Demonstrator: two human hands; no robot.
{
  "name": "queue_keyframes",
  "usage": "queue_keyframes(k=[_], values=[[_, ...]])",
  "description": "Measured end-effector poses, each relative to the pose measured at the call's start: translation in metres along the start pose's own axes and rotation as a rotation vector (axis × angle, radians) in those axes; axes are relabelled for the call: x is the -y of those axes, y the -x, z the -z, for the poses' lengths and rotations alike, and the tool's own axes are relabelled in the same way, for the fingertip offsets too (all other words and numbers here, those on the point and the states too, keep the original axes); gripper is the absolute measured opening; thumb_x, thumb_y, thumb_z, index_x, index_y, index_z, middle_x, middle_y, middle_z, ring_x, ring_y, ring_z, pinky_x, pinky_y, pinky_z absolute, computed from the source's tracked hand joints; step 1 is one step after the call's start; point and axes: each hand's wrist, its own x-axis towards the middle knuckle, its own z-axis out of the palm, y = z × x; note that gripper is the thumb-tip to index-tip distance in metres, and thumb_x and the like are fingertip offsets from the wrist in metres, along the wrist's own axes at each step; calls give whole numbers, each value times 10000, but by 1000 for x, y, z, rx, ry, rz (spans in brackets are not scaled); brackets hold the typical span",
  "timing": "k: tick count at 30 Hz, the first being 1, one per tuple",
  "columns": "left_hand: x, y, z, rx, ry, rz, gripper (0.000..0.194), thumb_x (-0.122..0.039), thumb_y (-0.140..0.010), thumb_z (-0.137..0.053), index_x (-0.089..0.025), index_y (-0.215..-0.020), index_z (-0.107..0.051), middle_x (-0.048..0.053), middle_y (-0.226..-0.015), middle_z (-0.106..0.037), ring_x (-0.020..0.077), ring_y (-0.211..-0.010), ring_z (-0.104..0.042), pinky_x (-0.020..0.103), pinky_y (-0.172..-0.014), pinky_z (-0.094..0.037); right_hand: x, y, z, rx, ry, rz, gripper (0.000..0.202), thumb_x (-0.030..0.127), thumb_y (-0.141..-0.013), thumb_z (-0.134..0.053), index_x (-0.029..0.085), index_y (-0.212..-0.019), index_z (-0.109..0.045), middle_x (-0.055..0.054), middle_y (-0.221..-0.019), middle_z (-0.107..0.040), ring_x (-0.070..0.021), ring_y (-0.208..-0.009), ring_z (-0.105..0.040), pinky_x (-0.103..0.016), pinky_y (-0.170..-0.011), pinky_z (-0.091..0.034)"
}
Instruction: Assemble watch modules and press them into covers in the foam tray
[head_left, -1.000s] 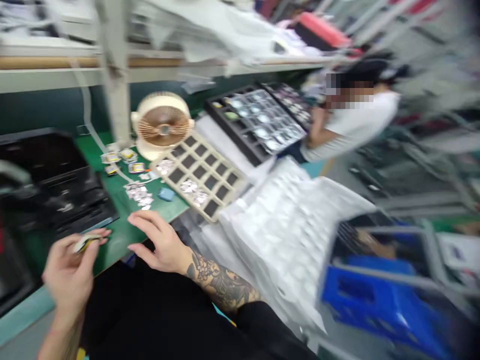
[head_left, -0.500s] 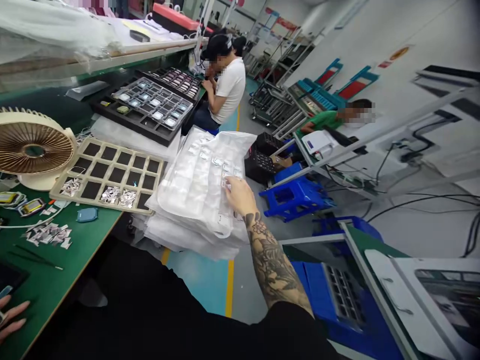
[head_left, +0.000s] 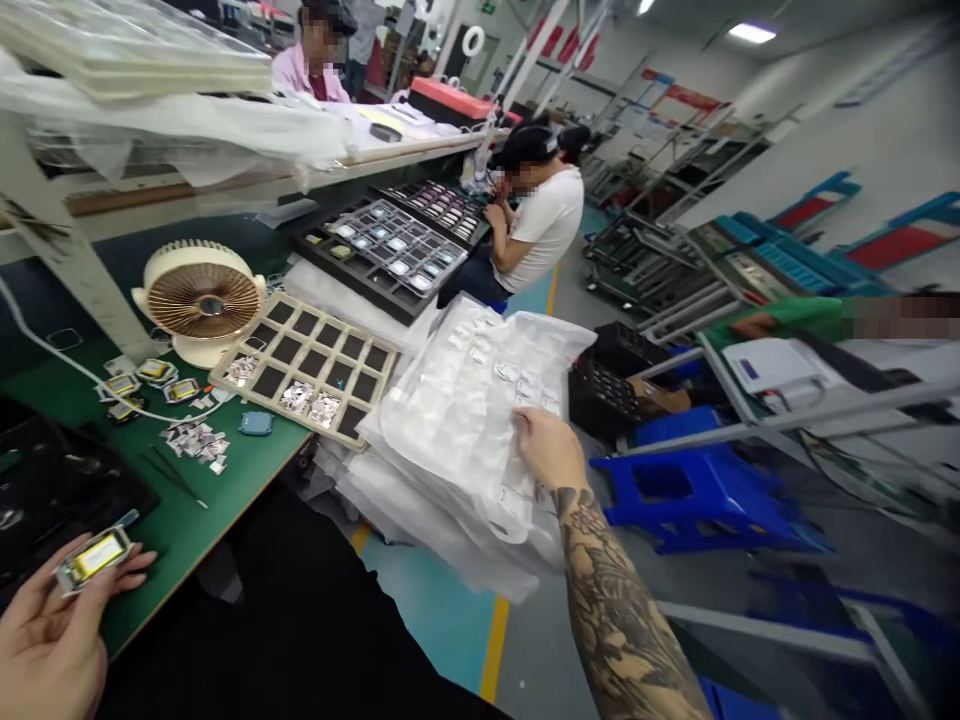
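My left hand is closed around the edges of a small open electronic device with a yellow battery, at the lower left above the green table. My right hand is over a white plastic-covered tray, its thumb and forefinger pinched together. What is between those fingertips, if anything, I cannot make out. Small parts sit in the tray's pockets near that hand. Under it lie more layers of white plastic sheeting.
A beige compartment tray with small silvery pieces is beside the stack. Nearby are a fan, tweezers, a blue case and several loose devices. A blue stool stands right. A co-worker sits beyond.
The view has swung left, bringing the left hand and its device further into view. My right hand stays over the white tray, its fingertips slightly lower on it.
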Motion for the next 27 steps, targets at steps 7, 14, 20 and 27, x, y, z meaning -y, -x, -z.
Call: queue_keyframes(k=[7, 14, 20, 27], values=[[-5, -2, -12, 53, 203, 72, 676, -488, -894, -909, -149, -1423, -660, 129, -1051, -861, 309, -890, -857, 416, -783, -735, 129, 15, 28, -317, -311, 487, 253, 287, -1051, -604, 291, -1211, -801, -108, -1145, -688, -241, -940, -723, -414, -841, -626], [-11, -5, -19, 48, 368, 123, 591, -475, -951, -847, -156, -1399, -629, 129, -1032, -839, 272, -876, -839, 341, -727, -663, 334, 82, -38, 4, -989, 784, 261, 175, -976, -751, 292, -1209, -748, -121, -1192, -746, -318, -1100, -750, -541, -935, -661], [-23, 14, 0, 111, 455, 22, 544, -344, -1039, -751, -213, -1538, -579, 143, -1283, -788, 249, -1051, -808, 365, -928, -672, 435, 125, -71, 580, -1352, 1005, 341, 111, -1001, -709, 314, -1273, -738, -93, -1300, -769, -292, -1204, -741, -531, -1036, -643], [-26, 12, 7, 21, 478, 27, 389, -384, -1098, -671, -187, -1433, -679, 121, -1194, -810, 222, -963, -786, 335, -875, -670, 468, 134, -85, 718, -1345, 1046, 361, 199, -1004, -745, 337, -1337, -730, -83, -1368, -757, -317, -1324, -687, -582, -1156, -574]])
